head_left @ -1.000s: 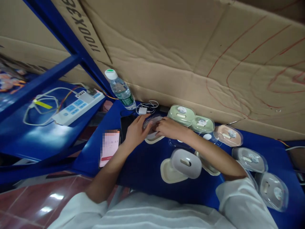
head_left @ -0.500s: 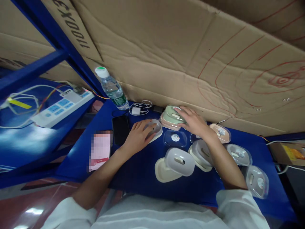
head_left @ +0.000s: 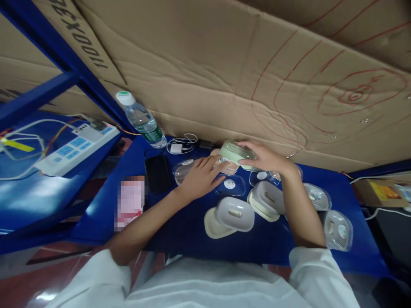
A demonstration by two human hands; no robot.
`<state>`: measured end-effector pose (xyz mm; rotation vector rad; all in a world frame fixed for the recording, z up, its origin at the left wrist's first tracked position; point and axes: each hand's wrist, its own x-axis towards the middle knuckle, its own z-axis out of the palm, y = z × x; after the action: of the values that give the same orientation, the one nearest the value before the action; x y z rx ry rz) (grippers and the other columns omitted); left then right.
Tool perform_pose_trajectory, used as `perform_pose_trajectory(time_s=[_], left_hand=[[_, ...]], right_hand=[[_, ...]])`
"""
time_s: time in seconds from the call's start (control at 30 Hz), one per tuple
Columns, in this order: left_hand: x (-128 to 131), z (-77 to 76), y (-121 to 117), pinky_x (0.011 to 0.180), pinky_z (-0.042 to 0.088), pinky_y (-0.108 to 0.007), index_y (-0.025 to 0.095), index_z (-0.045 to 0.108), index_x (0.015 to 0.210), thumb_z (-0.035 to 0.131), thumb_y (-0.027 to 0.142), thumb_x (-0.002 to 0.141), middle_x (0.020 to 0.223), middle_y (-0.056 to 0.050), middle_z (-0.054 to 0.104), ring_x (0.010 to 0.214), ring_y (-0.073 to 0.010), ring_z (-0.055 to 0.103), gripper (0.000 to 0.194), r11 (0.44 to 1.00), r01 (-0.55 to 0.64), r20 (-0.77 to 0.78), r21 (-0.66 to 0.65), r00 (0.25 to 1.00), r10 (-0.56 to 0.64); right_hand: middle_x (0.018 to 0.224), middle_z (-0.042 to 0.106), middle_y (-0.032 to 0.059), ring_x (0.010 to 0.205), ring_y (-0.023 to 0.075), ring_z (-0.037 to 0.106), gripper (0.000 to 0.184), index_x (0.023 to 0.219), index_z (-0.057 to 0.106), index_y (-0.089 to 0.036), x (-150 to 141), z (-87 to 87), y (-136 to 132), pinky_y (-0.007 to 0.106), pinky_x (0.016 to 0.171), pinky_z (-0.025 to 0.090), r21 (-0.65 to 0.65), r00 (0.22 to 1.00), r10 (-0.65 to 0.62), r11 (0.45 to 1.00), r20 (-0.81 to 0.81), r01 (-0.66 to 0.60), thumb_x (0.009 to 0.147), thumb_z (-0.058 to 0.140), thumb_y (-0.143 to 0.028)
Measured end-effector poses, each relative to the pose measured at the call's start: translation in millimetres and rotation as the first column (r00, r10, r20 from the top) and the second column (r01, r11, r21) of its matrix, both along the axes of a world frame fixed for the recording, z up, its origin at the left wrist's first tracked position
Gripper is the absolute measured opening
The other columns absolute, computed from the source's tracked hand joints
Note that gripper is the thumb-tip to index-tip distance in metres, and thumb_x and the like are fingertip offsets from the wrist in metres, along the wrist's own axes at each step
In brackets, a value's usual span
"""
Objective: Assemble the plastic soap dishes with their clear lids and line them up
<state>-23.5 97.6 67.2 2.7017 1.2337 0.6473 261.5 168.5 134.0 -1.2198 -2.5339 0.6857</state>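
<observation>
My right hand point(head_left: 265, 157) grips a pale green soap box point(head_left: 233, 150) with a clear lid, thumb in front and fingers over the top. The green box is tilted, beside and partly over a peach soap box point(head_left: 231, 169). My left hand point(head_left: 202, 176) reaches over the peach box with fingers stretched out; whether the fingertips press on it I cannot tell. Left of this hand, a clear lid point(head_left: 180, 172) is partly covered by it. Nearer me lie a clear labelled lid point(head_left: 236, 188), a grey soap tray point(head_left: 229, 216) on a cream base point(head_left: 213, 229), and another grey tray point(head_left: 268, 196).
Two clear lidded boxes lie at the right, one greyish point(head_left: 338, 231) and one behind it point(head_left: 316, 196). A water bottle point(head_left: 144, 124), white charger point(head_left: 176, 148), black phone point(head_left: 157, 173) and blurred pink item point(head_left: 131, 199) are left. Cardboard point(head_left: 199, 85) walls the blue table's point(head_left: 183, 231) back.
My left hand has moved right, from the lidded box at the left to the peach box. My right hand has tilted the green box and shifted it off the peach one's middle.
</observation>
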Motion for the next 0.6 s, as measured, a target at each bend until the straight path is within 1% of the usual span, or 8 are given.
perform_pose_trajectory(time_s=[0.07, 0.13, 0.23, 0.27, 0.33, 0.4, 0.47, 0.6], left_hand=[[15, 7.3, 14, 0.114, 0.049, -0.054, 0.021, 0.057, 0.15, 0.059, 0.04, 0.107, 0.153, -0.02, 0.057, 0.142, -0.0391, 0.057, 0.047, 0.999, -0.026, 0.014, -0.025, 1.0, 0.026], [24, 12.4, 30, 0.114, 0.05, -0.055, 0.019, 0.055, 0.151, 0.066, 0.043, 0.104, 0.154, -0.022, 0.054, 0.142, -0.0408, 0.057, 0.054, 0.995, -0.065, 0.058, -0.076, 0.996, 0.07], [27, 15.1, 51, 0.117, 0.049, -0.057, 0.016, 0.04, 0.162, 0.073, 0.05, 0.098, 0.161, -0.025, 0.048, 0.147, -0.0424, 0.053, 0.08, 0.974, -0.024, 0.164, -0.224, 0.984, 0.062], [26, 14.9, 56, 0.118, 0.048, -0.057, 0.017, 0.032, 0.166, 0.075, 0.053, 0.096, 0.164, -0.026, 0.045, 0.15, -0.0425, 0.052, 0.09, 0.956, 0.015, 0.199, -0.293, 0.979, 0.046], [24, 14.0, 63, 0.118, 0.048, -0.056, 0.02, 0.018, 0.172, 0.077, 0.061, 0.091, 0.168, -0.026, 0.043, 0.151, -0.0422, 0.052, 0.108, 0.895, 0.094, 0.263, -0.436, 0.964, 0.027], [21, 13.2, 66, 0.115, 0.051, -0.054, 0.02, 0.011, 0.174, 0.081, 0.066, 0.085, 0.165, -0.026, 0.048, 0.146, -0.0416, 0.057, 0.122, 0.834, 0.146, 0.318, -0.532, 0.947, 0.037], [18, 13.1, 65, 0.114, 0.052, -0.051, 0.019, 0.013, 0.174, 0.086, 0.066, 0.08, 0.161, -0.024, 0.053, 0.142, -0.0403, 0.061, 0.128, 0.818, 0.172, 0.366, -0.549, 0.929, 0.05], [14, 14.1, 62, 0.12, 0.048, -0.051, 0.028, 0.024, 0.172, 0.094, 0.056, 0.072, 0.169, -0.017, 0.045, 0.149, -0.0387, 0.053, 0.126, 0.87, 0.18, 0.398, -0.46, 0.917, 0.021]], right_hand=[[0.149, 0.065, 0.0152, 0.137, 0.0334, 0.063, 0.065, 0.151, 0.059, -0.021, -2, -2.9, 0, 0.055, 0.117, 0.05, -0.018, 0.999, -0.03, 0.999, -0.021, 0.03, 0.095, 0.076, -0.048], [0.143, 0.068, 0.0144, 0.132, 0.0325, 0.065, 0.067, 0.149, 0.059, -0.021, -1, -3.9, 1, 0.054, 0.114, 0.052, -0.062, 0.998, -0.056, 0.997, -0.037, 0.054, 0.092, 0.079, -0.05], [0.138, 0.07, 0.0117, 0.127, 0.0306, 0.067, 0.067, 0.147, 0.061, -0.023, 2, -2.4, 2, 0.053, 0.112, 0.054, -0.133, 0.997, -0.055, 0.99, -0.061, 0.046, 0.09, 0.082, -0.05], [0.138, 0.07, 0.0111, 0.126, 0.0301, 0.067, 0.066, 0.146, 0.062, -0.024, 3, -1.6, 1, 0.052, 0.112, 0.054, -0.144, 0.996, -0.051, 0.989, -0.066, 0.041, 0.089, 0.082, -0.05], [0.139, 0.069, 0.011, 0.127, 0.0296, 0.067, 0.064, 0.145, 0.063, -0.025, 3, -0.5, -2, 0.052, 0.113, 0.053, -0.153, 0.996, -0.048, 0.988, -0.071, 0.037, 0.089, 0.082, -0.05], [0.14, 0.068, 0.0115, 0.13, 0.0294, 0.066, 0.063, 0.145, 0.063, -0.025, 3, -0.1, -7, 0.051, 0.114, 0.053, -0.153, 0.996, -0.044, 0.988, -0.077, 0.032, 0.09, 0.081, -0.052], [0.143, 0.067, 0.0113, 0.132, 0.0291, 0.065, 0.061, 0.147, 0.062, -0.026, 3, 0.1, -13, 0.051, 0.115, 0.052, -0.146, 0.994, -0.044, 0.989, -0.096, 0.03, 0.095, 0.076, -0.054], [0.154, 0.064, 0.0095, 0.14, 0.0282, 0.062, 0.058, 0.154, 0.057, -0.03, 10, 3.5, -23, 0.051, 0.119, 0.051, -0.148, 0.981, -0.093, 0.987, -0.17, 0.068, 0.103, 0.063, -0.056]])
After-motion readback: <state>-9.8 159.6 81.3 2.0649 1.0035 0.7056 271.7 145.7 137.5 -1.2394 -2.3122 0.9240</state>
